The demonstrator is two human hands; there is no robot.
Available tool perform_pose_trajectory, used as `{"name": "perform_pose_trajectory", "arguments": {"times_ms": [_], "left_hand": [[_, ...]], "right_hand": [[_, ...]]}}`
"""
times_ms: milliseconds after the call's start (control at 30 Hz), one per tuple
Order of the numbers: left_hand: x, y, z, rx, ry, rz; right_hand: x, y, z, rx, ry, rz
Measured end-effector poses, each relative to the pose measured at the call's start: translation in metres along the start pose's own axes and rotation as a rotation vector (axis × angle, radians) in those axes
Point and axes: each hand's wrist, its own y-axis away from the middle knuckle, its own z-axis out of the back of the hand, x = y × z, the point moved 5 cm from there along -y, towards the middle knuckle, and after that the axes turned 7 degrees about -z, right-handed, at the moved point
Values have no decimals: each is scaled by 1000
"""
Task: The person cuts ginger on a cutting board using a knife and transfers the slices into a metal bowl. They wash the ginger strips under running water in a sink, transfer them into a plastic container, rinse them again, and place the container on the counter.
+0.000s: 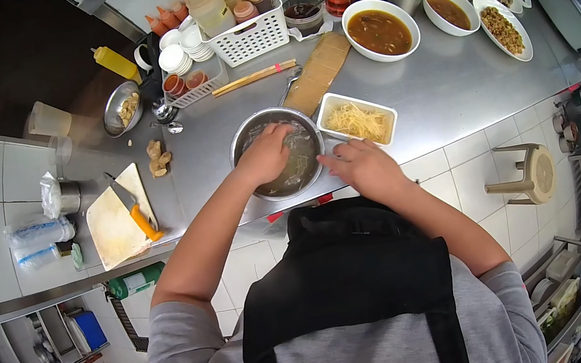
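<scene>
- Head view: left hand (267, 153) reaches palm-down into a steel bowl (315, 166) of cloudy liquid; whether it grips anything, I cannot tell.
- Loose fingers and a low wrist should keep splashes inside the rim.
- Right hand (360, 163), fingers parted, seemingly bare, lies between bowl and white tub (391, 123); bracing the bowl lightly would help.
- Both elbows bend outward.
- Fine yellow shreds (357, 122) fill the tub, just right of the bowl.
</scene>
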Motion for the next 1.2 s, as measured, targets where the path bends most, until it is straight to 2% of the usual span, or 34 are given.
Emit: {"name": "perform_pose_trajectory", "arguments": {"times_ms": [33, 67, 133, 267, 333, 367, 433, 467, 533, 667, 733, 867, 1067, 1133, 1200], "left_hand": [[1, -4, -4, 69, -19, -78], [2, -7, -5, 69, -19, -79], [8, -10, -14, 214, 21, -12], [0, -7, -22, 260, 143, -25], [-2, -3, -28, 330, 382, 84], [0, -2, -31, 329, 381, 85], [1, -2, -38, 310, 692, 91], [-7, -1, -33, 310, 691, 92], [-22, 9, -25, 428, 779, 405], [-18, 16, -22, 506, 662, 305], [-17, 19, -23, 480, 497, -34], [-33, 35, -10, 469, 403, -26], [-19, 37, -18, 389, 551, 59], [-25, 36, -10, 378, 469, 127], [-39, 24, 0, 306, 508, 62]], "right_hand": [[3, -2, -6, 12, -10, 5], [3, -3, -10, 12, -10, 4], [2, -7, -21, 54, 15, 14], [-3, -7, -30, 33, 23, 29], [-3, -6, -31, 6, 36, 34], [-2, -6, -30, 5, 36, 35], [-1, -7, -28, -23, 8, 38], [0, -7, -28, -24, 7, 39], [0, -7, -27, -23, 19, 39], [0, -7, -25, -29, 42, 42], [0, -8, -25, -21, 28, 39], [-2, -7, -26, -17, 5, 27], [-2, -4, -16, -18, -16, -8], [-8, 1, -6, -62, -134, -62], [-15, 9, 9, -121, -178, -97]]}}
